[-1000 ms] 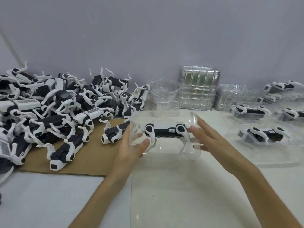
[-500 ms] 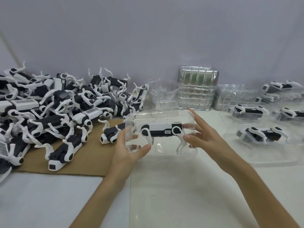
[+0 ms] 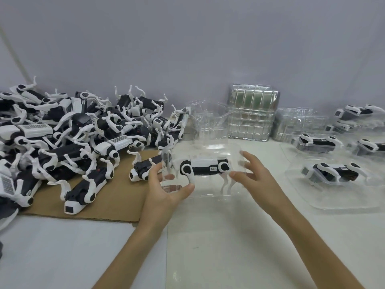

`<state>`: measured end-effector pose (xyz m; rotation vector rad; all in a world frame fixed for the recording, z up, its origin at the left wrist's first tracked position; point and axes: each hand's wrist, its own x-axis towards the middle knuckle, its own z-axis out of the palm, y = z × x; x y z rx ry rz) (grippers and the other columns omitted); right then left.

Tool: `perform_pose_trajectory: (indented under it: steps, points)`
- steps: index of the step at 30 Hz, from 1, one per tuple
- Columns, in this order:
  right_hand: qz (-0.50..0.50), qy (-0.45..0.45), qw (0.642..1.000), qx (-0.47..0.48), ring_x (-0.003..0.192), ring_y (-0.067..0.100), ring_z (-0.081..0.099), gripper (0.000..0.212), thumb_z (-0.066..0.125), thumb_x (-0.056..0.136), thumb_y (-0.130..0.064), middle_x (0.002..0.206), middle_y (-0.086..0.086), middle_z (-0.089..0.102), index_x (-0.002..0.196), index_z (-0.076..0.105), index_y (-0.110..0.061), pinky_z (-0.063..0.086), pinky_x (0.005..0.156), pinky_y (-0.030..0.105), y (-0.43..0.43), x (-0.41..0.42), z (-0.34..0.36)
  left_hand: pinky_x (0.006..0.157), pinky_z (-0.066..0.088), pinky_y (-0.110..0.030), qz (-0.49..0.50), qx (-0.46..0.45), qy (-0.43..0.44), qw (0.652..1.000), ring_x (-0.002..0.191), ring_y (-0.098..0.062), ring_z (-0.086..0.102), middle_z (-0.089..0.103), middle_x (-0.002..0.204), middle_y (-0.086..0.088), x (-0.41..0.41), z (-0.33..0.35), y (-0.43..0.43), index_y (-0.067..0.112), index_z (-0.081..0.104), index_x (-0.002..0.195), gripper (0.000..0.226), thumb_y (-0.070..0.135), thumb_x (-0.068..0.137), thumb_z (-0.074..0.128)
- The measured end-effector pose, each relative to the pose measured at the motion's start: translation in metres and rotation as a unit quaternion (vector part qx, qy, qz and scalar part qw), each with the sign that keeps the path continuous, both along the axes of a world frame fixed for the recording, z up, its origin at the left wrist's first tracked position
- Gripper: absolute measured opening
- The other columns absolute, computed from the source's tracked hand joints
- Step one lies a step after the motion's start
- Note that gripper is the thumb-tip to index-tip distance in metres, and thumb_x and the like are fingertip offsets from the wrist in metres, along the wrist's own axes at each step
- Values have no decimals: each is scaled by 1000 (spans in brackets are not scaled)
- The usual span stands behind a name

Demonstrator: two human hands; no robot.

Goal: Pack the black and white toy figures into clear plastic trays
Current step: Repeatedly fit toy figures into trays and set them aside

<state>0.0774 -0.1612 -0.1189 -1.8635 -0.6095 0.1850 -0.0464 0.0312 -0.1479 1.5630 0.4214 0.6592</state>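
One toy figure (image 3: 205, 167) lies inside the clear tray (image 3: 210, 190), held near the table's (image 3: 229, 247) middle. Left hand (image 3: 164, 190) grips its left end; right hand (image 3: 256, 180) pinches its right end, fingers spread. Filled trays (image 3: 333, 174) crowd the right edge, loose figures (image 3: 83, 142) the left.

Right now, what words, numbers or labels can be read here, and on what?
"BATTERY COVER", probably: small label on the toy figure in the held clear tray.
Barcode stickers on piled figures: digits unreadable.
Tiny label on packed figure at right: too blurred.
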Motion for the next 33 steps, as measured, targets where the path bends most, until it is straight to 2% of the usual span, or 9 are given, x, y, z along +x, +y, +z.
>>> perform_pose_trajectory:
  steps: [4, 7, 11, 13, 15, 22, 25, 29, 33]
  points:
    - [-92, -205, 974, -10, 112, 4, 56, 50, 66, 88, -15, 129, -14, 54, 132, 52, -32, 39, 91, 12, 7, -15, -3, 65, 43, -15, 48, 34, 12, 998, 76, 8, 63, 54, 115, 11, 1, -4, -5, 45, 31, 128, 86, 36, 66, 91]
    - [11, -295, 955, -33, 97, 2, 57, 47, 53, 80, -7, 108, -21, 60, 116, 65, -35, 41, 89, 18, 12, -30, 5, 71, 47, -21, 94, 63, -11, 994, 88, -5, 65, 53, 117, 11, 2, -7, -9, 42, 30, 133, 82, 29, 74, 85]
    - [118, -332, 894, -276, 113, -1, 49, 65, 48, 87, -14, 142, -15, 48, 141, 42, -50, 32, 100, 28, 18, -42, -5, 82, 54, -35, 118, 128, -27, 984, 98, -14, 64, 50, 120, 11, 1, -12, -16, 35, 28, 142, 89, 31, 75, 85]
    - [132, -308, 878, -341, 118, 16, 52, 72, 44, 88, -16, 155, -3, 32, 146, 22, -53, 32, 93, 30, 21, -46, -12, 81, 56, -38, 113, 159, -34, 980, 98, -14, 63, 50, 119, 14, 1, -14, -19, 37, 29, 141, 89, 30, 73, 87]
    - [136, -292, 873, -366, 102, 30, 57, 72, 44, 87, -17, 161, 1, 20, 142, 17, -55, 33, 78, 32, 23, -48, -14, 79, 57, -37, 99, 187, -35, 977, 95, -9, 63, 50, 118, 18, 0, -14, -22, 42, 30, 140, 89, 35, 72, 87]
    - [109, -302, 883, -341, 64, 26, 44, 48, 45, 92, -25, 143, -2, 33, 129, 28, -49, 31, 60, 32, 27, -47, -20, 77, 57, -38, 103, 225, -18, 969, 97, -6, 61, 51, 117, 18, -2, -12, -24, 43, 29, 141, 88, 52, 71, 82]
    - [88, -312, 880, -346, 59, 24, 43, 36, 46, 92, -30, 135, -5, 36, 123, 32, -43, 27, 55, 32, 29, -50, -20, 76, 47, -19, 135, 245, -19, 960, 97, 0, 54, 47, 115, 20, -2, -9, -23, 34, 33, 143, 91, 54, 66, 80]
    - [65, -327, 883, -330, 63, 24, 49, 32, 48, 93, -35, 132, -8, 40, 123, 39, -43, 29, 57, 31, 28, -48, -18, 76, 40, -9, 146, 234, -25, 961, 98, 11, 48, 42, 116, 26, 0, -7, -28, 29, 36, 142, 92, 47, 65, 83]
    - [51, -372, 888, -265, 88, 22, 64, 38, 58, 96, -35, 132, -5, 60, 133, 52, -46, 39, 72, 29, 24, -47, -17, 76, 52, -25, 121, 191, -20, 974, 96, 0, 57, 48, 123, 11, 0, -6, -21, 32, 31, 143, 89, 44, 71, 82]
